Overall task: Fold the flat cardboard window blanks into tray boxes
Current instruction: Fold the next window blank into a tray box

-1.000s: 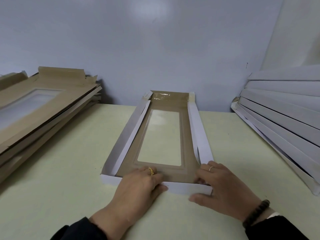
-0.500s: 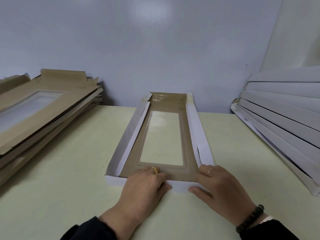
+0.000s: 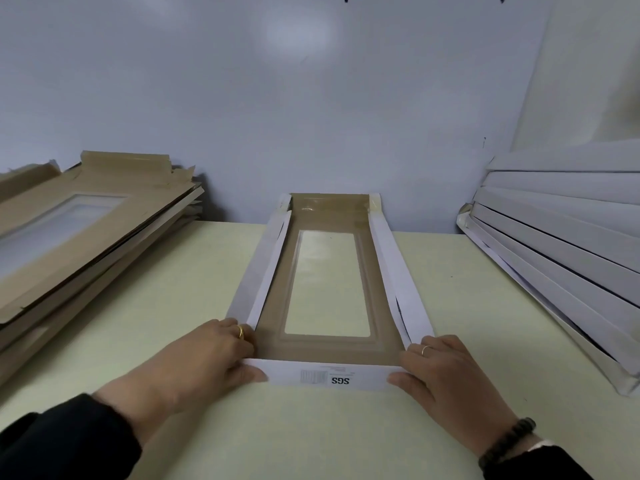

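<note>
Plainly, the left hand (image 3: 211, 358) and right hand (image 3: 446, 372) each pinch a near corner of the tray box (image 3: 329, 375), thumbs outside, probably to lock the end wall upright. It sits mid-table (image 3: 311, 438), between flat blanks (image 3: 79, 220) and finished trays (image 3: 561, 237), both well apart.

Black sleeves (image 3: 62, 441), gold rings (image 3: 240, 331) — beaded bracelet (image 3: 506, 441)

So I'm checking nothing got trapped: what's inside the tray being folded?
Inside the tray only its brown floor and clear window show, the table visible through it. The near corners are covered by the left hand and right hand.
</note>
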Demonstrator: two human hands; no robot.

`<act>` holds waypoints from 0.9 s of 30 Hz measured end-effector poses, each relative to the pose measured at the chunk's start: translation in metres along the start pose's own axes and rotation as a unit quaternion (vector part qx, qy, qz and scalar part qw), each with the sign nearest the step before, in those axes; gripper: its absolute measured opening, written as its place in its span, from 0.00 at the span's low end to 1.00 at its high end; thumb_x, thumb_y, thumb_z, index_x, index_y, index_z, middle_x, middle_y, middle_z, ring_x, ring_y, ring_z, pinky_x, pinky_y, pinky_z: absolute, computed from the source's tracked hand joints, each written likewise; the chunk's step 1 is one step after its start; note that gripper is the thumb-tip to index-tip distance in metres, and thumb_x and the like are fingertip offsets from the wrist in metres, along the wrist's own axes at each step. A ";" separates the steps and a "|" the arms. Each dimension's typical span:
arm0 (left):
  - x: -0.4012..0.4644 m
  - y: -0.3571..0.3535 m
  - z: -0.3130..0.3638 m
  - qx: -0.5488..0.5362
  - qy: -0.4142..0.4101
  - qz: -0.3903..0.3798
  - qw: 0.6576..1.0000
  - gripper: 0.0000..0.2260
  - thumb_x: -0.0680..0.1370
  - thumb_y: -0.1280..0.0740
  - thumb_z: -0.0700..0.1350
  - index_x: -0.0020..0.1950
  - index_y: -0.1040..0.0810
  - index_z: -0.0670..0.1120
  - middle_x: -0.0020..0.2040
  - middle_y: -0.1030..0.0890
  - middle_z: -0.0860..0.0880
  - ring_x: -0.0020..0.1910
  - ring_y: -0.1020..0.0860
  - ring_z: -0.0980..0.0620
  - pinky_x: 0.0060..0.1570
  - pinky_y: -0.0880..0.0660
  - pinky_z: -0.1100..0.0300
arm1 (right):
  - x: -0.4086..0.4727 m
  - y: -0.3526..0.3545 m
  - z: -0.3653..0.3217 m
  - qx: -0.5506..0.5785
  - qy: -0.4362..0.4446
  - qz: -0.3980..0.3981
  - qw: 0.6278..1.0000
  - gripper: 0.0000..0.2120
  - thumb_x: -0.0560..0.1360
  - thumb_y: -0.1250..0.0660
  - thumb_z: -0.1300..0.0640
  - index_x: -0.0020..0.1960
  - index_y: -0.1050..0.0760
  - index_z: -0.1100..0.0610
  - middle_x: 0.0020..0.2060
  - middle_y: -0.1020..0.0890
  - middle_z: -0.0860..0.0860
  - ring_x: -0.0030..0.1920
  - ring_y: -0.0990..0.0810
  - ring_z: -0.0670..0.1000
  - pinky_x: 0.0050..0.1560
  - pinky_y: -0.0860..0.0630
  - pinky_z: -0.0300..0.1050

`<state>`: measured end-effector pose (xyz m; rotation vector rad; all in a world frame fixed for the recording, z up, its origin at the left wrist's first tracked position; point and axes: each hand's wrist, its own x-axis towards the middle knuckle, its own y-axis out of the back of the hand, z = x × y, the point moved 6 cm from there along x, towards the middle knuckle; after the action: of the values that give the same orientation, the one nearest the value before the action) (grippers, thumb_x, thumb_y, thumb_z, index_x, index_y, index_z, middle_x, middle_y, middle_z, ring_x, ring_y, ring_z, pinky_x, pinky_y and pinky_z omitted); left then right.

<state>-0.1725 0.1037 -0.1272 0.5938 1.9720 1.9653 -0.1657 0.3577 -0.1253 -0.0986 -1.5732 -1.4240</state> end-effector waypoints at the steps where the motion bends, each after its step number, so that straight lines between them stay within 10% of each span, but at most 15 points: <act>1: -0.001 0.000 -0.001 0.010 -0.004 -0.003 1.000 0.37 0.67 0.61 0.72 0.50 0.22 0.50 0.52 0.25 0.57 0.53 0.29 0.57 0.53 0.35 0.66 | 0.000 -0.001 -0.001 -0.003 0.002 -0.001 1.000 0.30 0.80 0.58 0.43 0.27 0.31 0.54 0.23 0.28 0.45 0.26 0.27 0.50 0.37 0.37 0.41; 6: 0.003 0.002 0.001 -0.064 0.004 -0.033 0.997 0.10 0.76 0.41 0.62 0.36 0.29 0.62 0.40 0.30 0.63 0.39 0.32 0.64 0.40 0.38 0.72 | -0.001 -0.003 0.000 -0.014 0.008 -0.008 1.000 0.21 0.75 0.46 0.45 0.27 0.31 0.54 0.23 0.28 0.46 0.26 0.27 0.50 0.37 0.37 0.41; 9: 0.005 -0.001 -0.004 -0.128 0.035 -0.063 0.989 0.14 0.74 0.33 0.56 0.30 0.31 0.57 0.37 0.30 0.61 0.34 0.31 0.62 0.32 0.38 0.70 | -0.001 -0.002 0.000 -0.011 0.006 -0.010 1.000 0.29 0.80 0.55 0.43 0.27 0.31 0.54 0.23 0.28 0.45 0.27 0.27 0.50 0.38 0.37 0.41; 14: 0.009 -0.006 -0.013 -0.132 0.085 -0.104 0.982 0.17 0.73 0.33 0.59 0.36 0.31 0.47 0.37 0.27 0.51 0.33 0.32 0.55 0.35 0.35 0.62 | 0.000 0.000 -0.001 -0.005 0.006 0.001 1.000 0.30 0.80 0.58 0.43 0.27 0.31 0.55 0.23 0.28 0.45 0.27 0.27 0.50 0.38 0.37 0.41; 27: -0.020 0.006 0.006 -0.061 0.028 0.107 0.992 0.22 0.74 0.50 0.63 0.37 0.25 0.50 0.36 0.32 0.59 0.34 0.29 0.53 0.42 0.37 0.64 | 0.000 0.000 -0.001 -0.006 -0.001 -0.020 1.000 0.25 0.78 0.50 0.43 0.27 0.32 0.54 0.24 0.28 0.45 0.27 0.27 0.50 0.38 0.37 0.41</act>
<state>-0.1516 0.0989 -0.1225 0.7545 1.8692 2.2348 -0.1651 0.3563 -0.1256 -0.0762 -1.5766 -1.4658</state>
